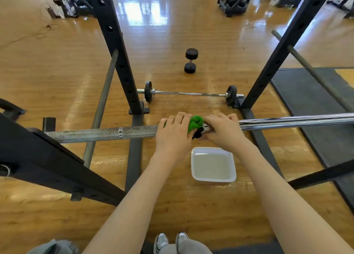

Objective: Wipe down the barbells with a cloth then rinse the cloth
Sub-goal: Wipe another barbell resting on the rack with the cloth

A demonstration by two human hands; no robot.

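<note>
- Rack (113, 48): black uprights.
- Barbell (99, 134) lies across it, horizontal.
- Tub (213, 179) w/ water on floor, below hands.
- L hand (173, 133) curled over bar, gripping green cloth (195, 122) against it.
- R hand (223, 131) wraps bar just beside cloth.

Green cloth (195, 123) mostly hidden under left hand (174, 133), only bunched end shows. Right hand (223, 132) covers barbell (103, 134) collar; fingertips of both hands curl over far side, out of sight. Barbell right sleeve cut by frame edge, left end lost behind black rack beam (47, 159). Small black item below cloth unidentifiable. Liquid in white tub (213, 180) unclear. Far gym equipment too small to name. Shoes (170, 241) cut at bottom edge.
</note>
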